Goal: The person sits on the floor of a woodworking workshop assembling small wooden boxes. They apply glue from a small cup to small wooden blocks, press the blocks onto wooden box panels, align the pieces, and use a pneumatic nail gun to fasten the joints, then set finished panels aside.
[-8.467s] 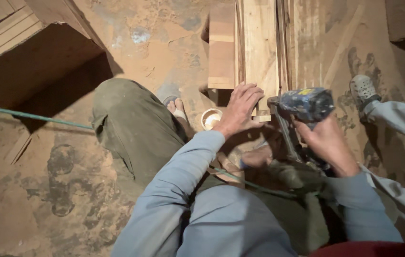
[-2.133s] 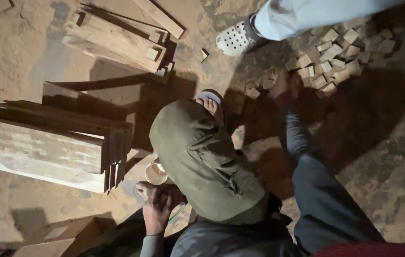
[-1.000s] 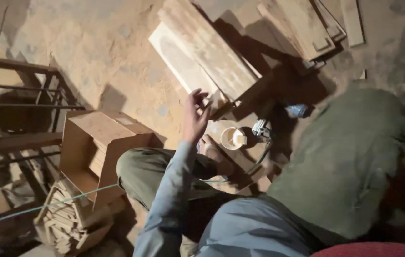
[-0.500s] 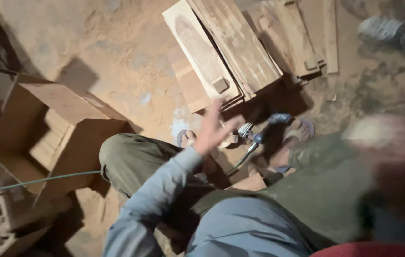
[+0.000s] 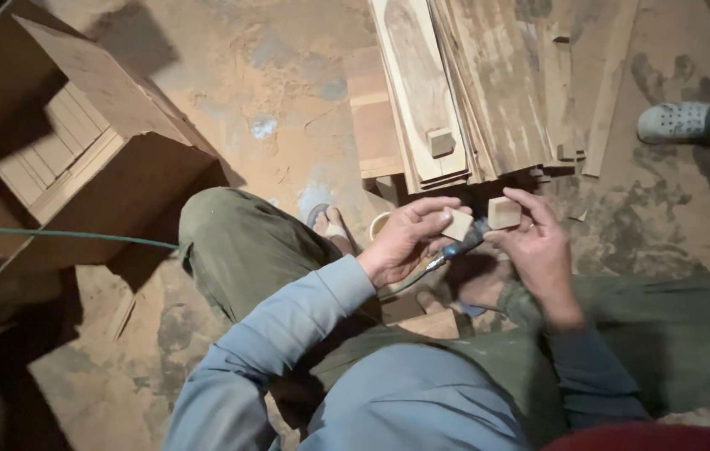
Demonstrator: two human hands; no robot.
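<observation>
At the far left of the dusty floor (image 5: 288,100) stands an open cardboard box (image 5: 121,167) with pale wooden slats (image 5: 54,150) stacked inside. A thin green cord (image 5: 63,235) runs level from the left edge to the person's bent left knee (image 5: 238,242). Just past the knee a sandalled foot (image 5: 330,224) rests on the floor, with the rim of a small cup (image 5: 378,224) beside it.

The left hand (image 5: 405,238) has its fingers curled and its thumb and fingertips pinching a small wooden block (image 5: 458,224). Just beside it, nearly touching, the right hand (image 5: 539,250) pinches a second small wooden block (image 5: 504,212) between thumb and forefinger, the other fingers folded. A blue-handled tool (image 5: 462,245) slants between the two hands; which hand grips it I cannot tell.

Beyond the hands, at the top edge of the floor, lies a stack of wooden planks (image 5: 489,83), one carrying a small wooden cube (image 5: 441,142). At the right edge show another person's perforated shoes (image 5: 677,123).
</observation>
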